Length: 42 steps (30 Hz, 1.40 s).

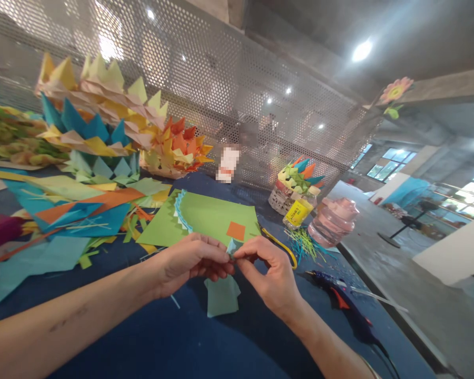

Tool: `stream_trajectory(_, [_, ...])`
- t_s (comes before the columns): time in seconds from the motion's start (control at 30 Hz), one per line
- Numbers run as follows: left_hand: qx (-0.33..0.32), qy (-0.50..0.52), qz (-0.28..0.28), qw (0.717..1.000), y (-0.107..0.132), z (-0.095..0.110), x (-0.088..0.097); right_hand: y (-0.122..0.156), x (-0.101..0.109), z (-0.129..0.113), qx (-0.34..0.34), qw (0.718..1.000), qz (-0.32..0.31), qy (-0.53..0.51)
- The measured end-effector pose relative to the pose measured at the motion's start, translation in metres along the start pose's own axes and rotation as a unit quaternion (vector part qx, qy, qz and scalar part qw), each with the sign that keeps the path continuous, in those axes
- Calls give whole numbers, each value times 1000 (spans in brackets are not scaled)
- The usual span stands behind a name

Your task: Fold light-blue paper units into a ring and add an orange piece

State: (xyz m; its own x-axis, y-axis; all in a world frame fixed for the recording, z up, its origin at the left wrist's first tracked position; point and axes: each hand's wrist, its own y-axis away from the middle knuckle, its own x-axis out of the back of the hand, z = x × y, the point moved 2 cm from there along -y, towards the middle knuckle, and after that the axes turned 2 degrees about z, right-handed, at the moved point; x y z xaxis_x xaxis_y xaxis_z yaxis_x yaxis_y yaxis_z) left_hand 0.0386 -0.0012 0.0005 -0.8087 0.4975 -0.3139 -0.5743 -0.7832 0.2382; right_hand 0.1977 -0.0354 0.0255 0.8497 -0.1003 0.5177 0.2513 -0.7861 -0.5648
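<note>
Between the fingertips of both hands is a small light-blue folded piece of paper point(231, 246). My left hand point(197, 258) pinches it from the left, and my right hand point(266, 266) pinches its right edge with thumb and forefinger. Just below them on the table lie pale blue-green paper pieces point(222, 297). Behind the hands is a green sheet point(209, 210), bearing a curved strip of blue and white folded paper point(180, 210) and a small orange square point(236, 230). Yellow-handled scissors point(284, 245) lie past my right hand, partly hidden.
A glue gun point(343, 297) with its cord lies at the right edge of the dark blue table. Bottles point(332, 221) and paper shreds point(306, 243) sit behind it. Coloured paper scraps point(79, 210) cover the left, before folded-paper crowns point(98, 116). A perforated metal screen point(205, 68) stands behind.
</note>
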Motion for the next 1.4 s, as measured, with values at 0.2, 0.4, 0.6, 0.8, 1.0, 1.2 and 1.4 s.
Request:
stream_trajectory(0.2, [3,10,11,1000,0,0,1,0,2,-4,65,996,-11,67])
stream_trajectory(0.4, [-15,7,-14,1000,1,2,1,0,3,-3,95,991,-6,98])
stream_trajectory(0.6, [-28,-11,-15,999,-1,-1,3,1,3,-1,99,989,-2,111])
stream_trajectory(0.8, [-62,-39,21,997,-4,-1,3,4,3,-2,49,995,7,91])
stream_trajectory(1.0, [-161,-193,85,964,-4,4,-1,3,-1,8,-150,985,49,-72])
stream_trajectory(1.2, [-204,-322,112,918,-6,-4,0,4,-10,16,-211,967,12,-142])
stream_trajectory(1.4, [-213,-365,107,900,-5,-4,-2,5,-11,16,-219,962,-4,-161])
